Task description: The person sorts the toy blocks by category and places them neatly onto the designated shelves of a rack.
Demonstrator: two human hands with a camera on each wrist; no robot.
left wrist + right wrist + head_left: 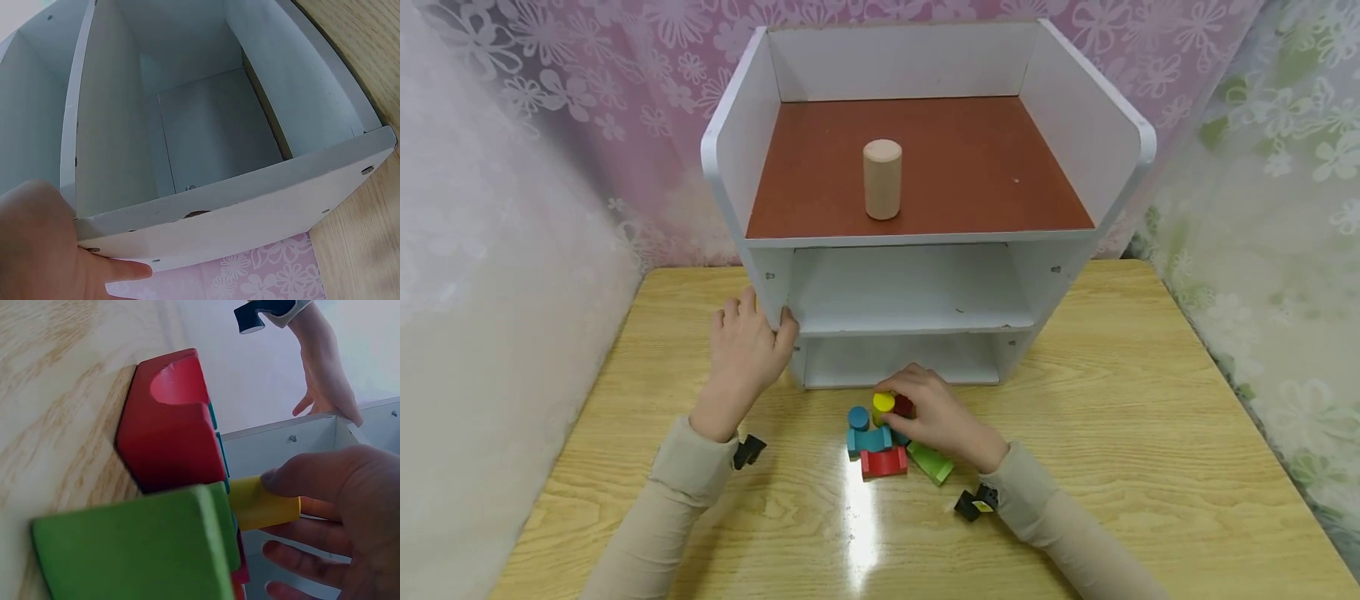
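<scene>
My left hand (747, 346) grips the left side panel of a white shelf unit (895, 312), with the thumb at the front edge and the other fingers along the outer face. The left wrist view shows this hand (44, 237) at the panel beside a shelf board. My right hand (934, 412) pinches a yellow cylinder block (883, 402) between thumb and index finger; its other fingers are spread in the right wrist view. Around it sit a blue cylinder block (858, 418), a teal block with a curved hollow (870, 441), a similar red block (884, 462) and a green block (931, 462). A dark red block (904, 406) is partly hidden by the fingers.
A plain wooden cylinder (882, 180) stands upright on the unit's brown top board (970, 167). The unit stands towards the back of a wooden table (1120, 417). Floral curtains (677, 92) hang behind and at the sides. Black wrist mounts show by both sleeves.
</scene>
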